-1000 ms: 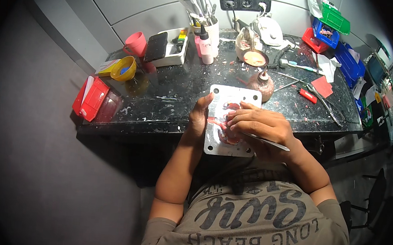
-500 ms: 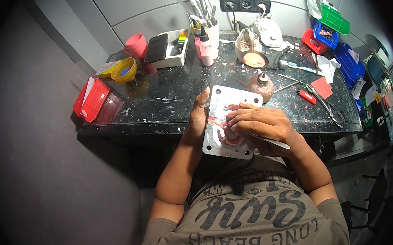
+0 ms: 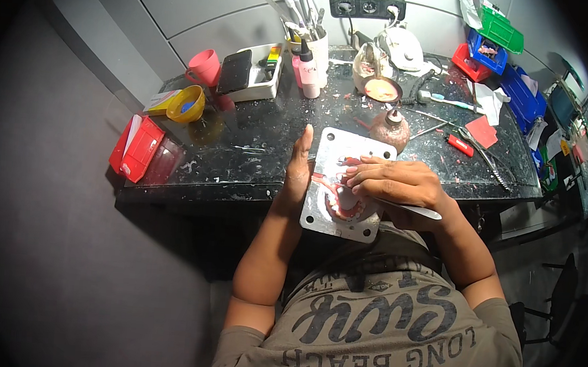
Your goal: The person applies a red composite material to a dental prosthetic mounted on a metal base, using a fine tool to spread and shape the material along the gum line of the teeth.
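A silver metal plate (image 3: 319,209) with corner holes sits tilted in my left hand (image 3: 298,167), whose thumb points up along its left edge, fingers hidden behind. Set into the plate is a pink-red denture-like piece (image 3: 337,203) with white parts, partly covered by my right hand (image 3: 399,185). My right fingers are curled over the upper middle of the plate, fingertips at the piece, and a thin metal spatula (image 3: 416,210) sticks out from under them toward the right. A round metal burner-like vessel (image 3: 389,132) stands on the bench just beyond the plate.
The dark bench (image 3: 241,159) holds a red box (image 3: 143,149), yellow bowl (image 3: 183,104), pink cup (image 3: 205,68), white tray (image 3: 263,86), bottles (image 3: 310,75), tool holder, pan (image 3: 381,89), red lighter (image 3: 460,145) and scattered tools. Coloured bins (image 3: 484,47) are stacked at right.
The plate has turned slightly clockwise, its lower end shifting left and down. My left thumb has risen higher, and my right hand with the spatula has moved a little to the right.
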Motion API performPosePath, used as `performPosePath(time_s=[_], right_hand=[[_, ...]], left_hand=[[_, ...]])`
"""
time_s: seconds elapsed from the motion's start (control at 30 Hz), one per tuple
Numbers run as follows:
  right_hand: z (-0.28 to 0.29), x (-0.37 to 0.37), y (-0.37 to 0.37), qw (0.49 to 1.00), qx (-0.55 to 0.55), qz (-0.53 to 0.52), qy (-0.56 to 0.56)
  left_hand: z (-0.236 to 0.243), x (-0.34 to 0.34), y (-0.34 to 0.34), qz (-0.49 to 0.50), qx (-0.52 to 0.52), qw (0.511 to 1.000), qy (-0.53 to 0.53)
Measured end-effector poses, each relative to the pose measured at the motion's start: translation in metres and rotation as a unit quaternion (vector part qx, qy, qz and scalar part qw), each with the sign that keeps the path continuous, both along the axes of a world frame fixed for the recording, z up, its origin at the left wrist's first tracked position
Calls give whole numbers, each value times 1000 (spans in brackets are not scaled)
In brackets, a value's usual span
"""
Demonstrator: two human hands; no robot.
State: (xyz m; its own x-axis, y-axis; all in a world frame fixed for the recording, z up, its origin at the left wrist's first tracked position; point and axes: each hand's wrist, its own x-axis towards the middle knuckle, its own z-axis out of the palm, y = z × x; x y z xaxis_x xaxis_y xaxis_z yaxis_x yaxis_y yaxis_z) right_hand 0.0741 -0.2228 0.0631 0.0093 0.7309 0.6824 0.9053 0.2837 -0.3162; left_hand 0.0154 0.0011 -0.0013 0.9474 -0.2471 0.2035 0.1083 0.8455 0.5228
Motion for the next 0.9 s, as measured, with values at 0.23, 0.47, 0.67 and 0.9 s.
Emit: performPosePath(time_s=[0.23,0.47,0.67,0.9], right_hand=[[-4,-22,9,996,48,-78,19],[-5,-27,12,993,54,-106,-7],[0,-29,13,993,46,-108,-9],[1,-23,8,995,29,-97,-6]], left_hand=[[4,-2,-2,0,1,1000,12],[5,-1,-5,-7,-21,999,40],[3,-2,-3,-23,-32,998,40],[12,-4,-8,-25,-12,999,35]])
